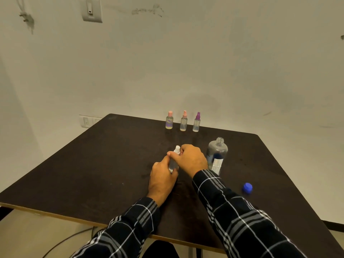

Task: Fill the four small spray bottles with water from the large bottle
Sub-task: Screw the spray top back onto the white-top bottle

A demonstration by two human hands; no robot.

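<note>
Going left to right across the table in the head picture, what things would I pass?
Pink-cap bottle → pink spray bottle → purple spray bottle → big bottle → blue cap. The white-cap bottle, gripped by left hand and right hand, overlaps those, so it's skipped.

No text is legible. The white label [217, 165] on the large bottle [216, 152], right of centre, bears print too blurred to read. The purple label [169, 124] on the leftmost small spray bottle [169, 121], at the far edge of the surface [93, 164], is equally unreadable.
</note>
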